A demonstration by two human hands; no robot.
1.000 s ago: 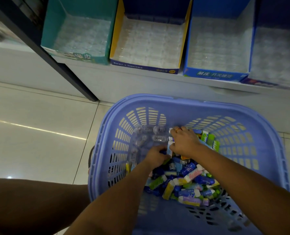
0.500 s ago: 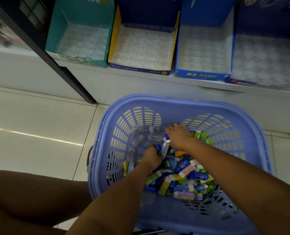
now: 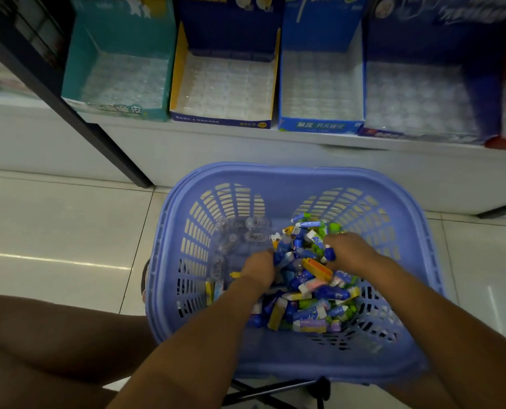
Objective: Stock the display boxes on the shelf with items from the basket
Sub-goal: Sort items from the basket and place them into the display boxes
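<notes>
both my hands are down in the basket [image 3: 290, 180], low-centre of frame, right in the heap of items [image 3: 308, 302]. l hand [image 3: 259, 268] sits at the heap's left edge. its fingers curl down & away from me round a few blue items, tips buried, so can't tell how many. r hand [image 3: 350, 252] is on the heap's right side, a bit higher in frame. its fingers are bent, w/ a blue piece [image 3: 329, 253] that has a white cap pinched at its left edge. the other fingertips are sunk among green & blue items. the hands are apart, w/ an orange piece [image 3: 316, 268] & more blue ones lying between them. the heap fills the basket's middle & right, from the far wall back under both forearms. left of the l hand, inside the basket, a clear tray [image 3: 240, 234] w/ round pockets leans on the slotted wall.

top of frame: shelf [image 3: 246, 143] w/ 4 display boxes side by side: teal box [image 3: 77, 78], yellow box [image 3: 181, 54], blue box [image 3: 319, 126], dark box [image 3: 494, 98] far right. each is lined w/ a clear pocketed insert. all sit well apart from my hands, above the basket in frame.

pale floor [image 3: 54, 231] at left, my leg [image 3: 54, 335] lower left, a black post [image 3: 104, 149] slanting across the upper left, a black stand [image 3: 275, 394] under the basket at the bottom edge.
</notes>
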